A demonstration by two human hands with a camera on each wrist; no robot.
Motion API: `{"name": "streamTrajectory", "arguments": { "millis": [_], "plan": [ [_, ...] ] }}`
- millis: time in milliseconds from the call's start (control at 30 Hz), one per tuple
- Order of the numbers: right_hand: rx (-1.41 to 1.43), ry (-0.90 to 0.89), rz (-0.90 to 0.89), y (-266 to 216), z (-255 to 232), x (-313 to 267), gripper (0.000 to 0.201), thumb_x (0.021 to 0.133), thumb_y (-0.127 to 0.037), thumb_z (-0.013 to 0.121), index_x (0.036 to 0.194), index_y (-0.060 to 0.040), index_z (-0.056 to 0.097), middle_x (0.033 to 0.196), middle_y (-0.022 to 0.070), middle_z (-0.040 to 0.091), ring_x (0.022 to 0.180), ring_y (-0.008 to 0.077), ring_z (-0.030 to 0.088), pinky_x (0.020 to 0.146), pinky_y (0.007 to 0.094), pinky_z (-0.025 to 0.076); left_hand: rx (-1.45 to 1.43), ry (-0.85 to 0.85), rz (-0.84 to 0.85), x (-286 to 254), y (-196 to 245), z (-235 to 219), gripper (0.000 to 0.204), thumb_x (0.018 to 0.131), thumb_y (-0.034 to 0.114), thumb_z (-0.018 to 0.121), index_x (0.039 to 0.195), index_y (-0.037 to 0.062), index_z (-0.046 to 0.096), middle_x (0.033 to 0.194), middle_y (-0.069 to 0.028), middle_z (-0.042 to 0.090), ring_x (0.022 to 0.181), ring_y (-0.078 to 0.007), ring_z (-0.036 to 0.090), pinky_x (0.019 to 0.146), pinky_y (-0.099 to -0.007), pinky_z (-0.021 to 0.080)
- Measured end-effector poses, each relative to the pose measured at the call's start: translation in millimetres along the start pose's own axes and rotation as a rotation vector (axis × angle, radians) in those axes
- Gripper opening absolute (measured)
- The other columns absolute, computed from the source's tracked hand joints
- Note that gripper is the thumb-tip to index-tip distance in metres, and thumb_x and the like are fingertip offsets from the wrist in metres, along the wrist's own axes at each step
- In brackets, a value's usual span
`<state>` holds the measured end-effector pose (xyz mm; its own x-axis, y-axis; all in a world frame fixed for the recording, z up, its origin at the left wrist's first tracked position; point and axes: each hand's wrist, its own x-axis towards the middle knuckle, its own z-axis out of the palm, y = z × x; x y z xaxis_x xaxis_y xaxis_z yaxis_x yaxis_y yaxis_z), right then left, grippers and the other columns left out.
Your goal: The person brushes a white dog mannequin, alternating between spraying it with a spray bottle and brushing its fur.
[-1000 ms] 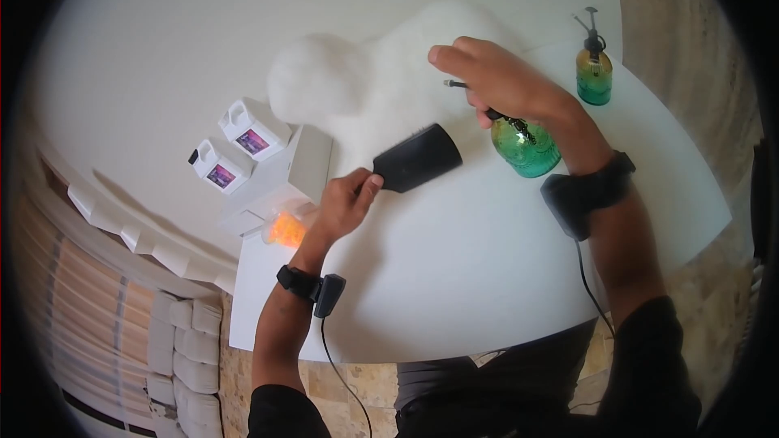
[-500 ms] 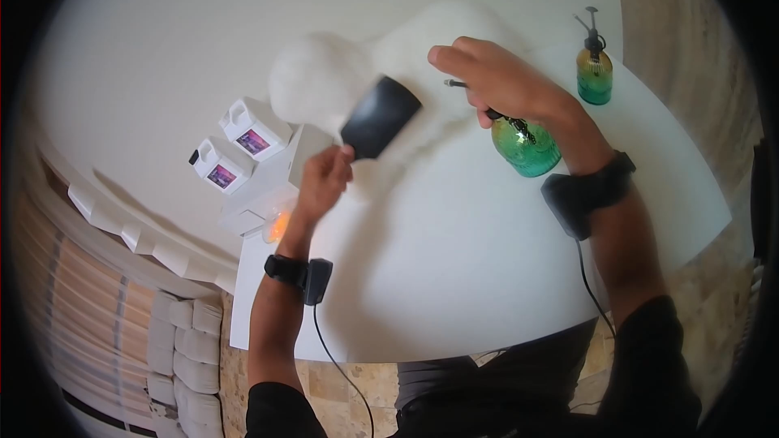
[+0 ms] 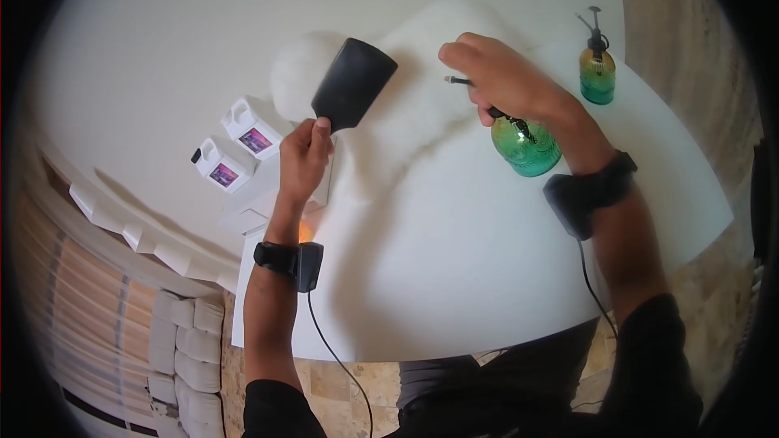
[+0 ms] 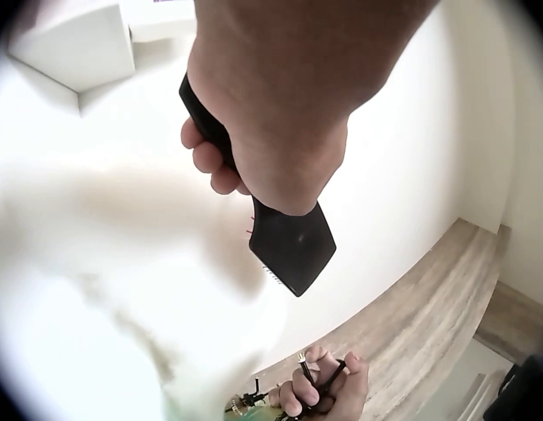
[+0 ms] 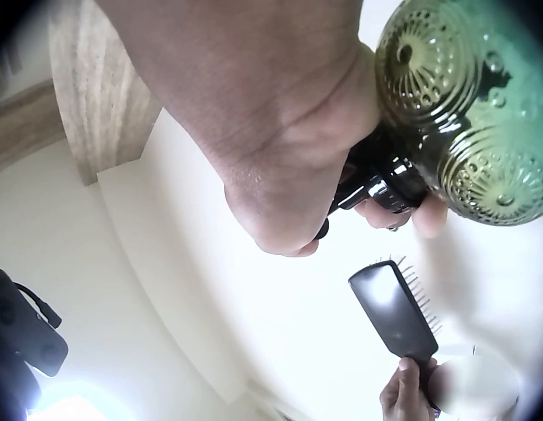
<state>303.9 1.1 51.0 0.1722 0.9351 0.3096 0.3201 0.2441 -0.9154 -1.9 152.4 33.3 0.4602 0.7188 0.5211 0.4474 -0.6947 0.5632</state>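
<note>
My left hand (image 3: 304, 162) grips the handle of a black paddle hairbrush (image 3: 355, 81), thumb along the handle. The brush's flat back faces the head camera; its bristles (image 5: 418, 294) show in the right wrist view, pointing away from that back. In the head view the brush overlaps a white, fluffy, plush-like figure (image 3: 430, 40) with a rounded part at its left. My right hand (image 3: 515, 81) holds a green-and-yellow glass spray bottle (image 3: 527, 150) by its black pump top. Its nozzle (image 3: 457, 80) points left, toward the fluffy figure.
A second glass spray bottle (image 3: 597, 77) stands on the white table (image 3: 471, 276) at the right. Two white jugs (image 3: 254, 134) with purple labels are at the left, beside a white box (image 3: 272, 182). Something orange (image 3: 306, 231) shows partly behind my left forearm.
My left hand has moved the brush up and left, from the near side of the fluffy figure to in front of its rounded part, turning it more upright. The right hand has hardly moved.
</note>
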Motion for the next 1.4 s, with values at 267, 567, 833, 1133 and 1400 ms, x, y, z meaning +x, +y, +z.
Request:
{"name": "streamTrajectory", "arguments": {
  "millis": [267, 567, 833, 1133, 1400],
  "plan": [
    [0.026, -0.059, -0.042, 6, -5, 4, 0.034, 0.092, -0.033, 0.047, 0.087, 0.0002, 0.049, 0.070, 0.0081, 0.051, 0.049, 0.0175, 0.055, 0.050, 0.0341, 0.045, 0.156, -0.051, -0.039, -26, -28, 22, 0.047, 0.105, 0.039, 0.057, 0.082, -0.0013, 0.065, 0.062, -0.0090, 0.061, 0.058, -0.0169, 0.056, 0.059, -0.0342, 0.047],
    [0.074, -0.133, 0.041, -1, -2, -2, 0.036, 0.098, -0.043, 0.050, 0.098, -0.0066, 0.049, 0.065, 0.0009, 0.046, 0.050, 0.0129, 0.049, 0.048, 0.0292, 0.042, 0.255, -0.313, 0.030, -71, -19, 48, 0.037, 0.103, 0.034, 0.059, 0.089, 0.0005, 0.066, 0.064, -0.0192, 0.059, 0.060, -0.0384, 0.058, 0.060, -0.0418, 0.048],
    [0.118, -0.119, 0.041, -1, 1, -4, 0.060, 0.097, -0.058, 0.049, 0.096, 0.0021, 0.053, 0.070, 0.0071, 0.052, 0.051, 0.0151, 0.056, 0.049, 0.0315, 0.048, 0.151, 0.015, 0.030, -4, -5, 20, 0.045, 0.105, 0.038, 0.057, 0.086, -0.0019, 0.066, 0.065, -0.0097, 0.063, 0.058, -0.0174, 0.057, 0.058, -0.0328, 0.046],
    [0.172, -0.084, -0.062, 11, 6, 6, 0.030, 0.098, -0.038, 0.050, 0.095, -0.0079, 0.049, 0.063, 0.0018, 0.046, 0.048, 0.0128, 0.048, 0.048, 0.0285, 0.042, 0.148, -0.046, -0.032, -30, -23, 39, 0.045, 0.104, 0.037, 0.057, 0.083, -0.0011, 0.066, 0.061, -0.0106, 0.060, 0.057, -0.0190, 0.058, 0.058, -0.0353, 0.047],
    [0.143, -0.092, -0.018, 4, 15, 2, 0.057, 0.099, -0.060, 0.052, 0.100, -0.0034, 0.049, 0.066, 0.0008, 0.047, 0.050, 0.0101, 0.050, 0.048, 0.0264, 0.044, 0.181, -0.125, 0.024, -39, -19, 49, 0.041, 0.104, 0.036, 0.059, 0.087, -0.0005, 0.067, 0.060, -0.0126, 0.058, 0.054, -0.0213, 0.055, 0.057, -0.0353, 0.046]
  ]
}}
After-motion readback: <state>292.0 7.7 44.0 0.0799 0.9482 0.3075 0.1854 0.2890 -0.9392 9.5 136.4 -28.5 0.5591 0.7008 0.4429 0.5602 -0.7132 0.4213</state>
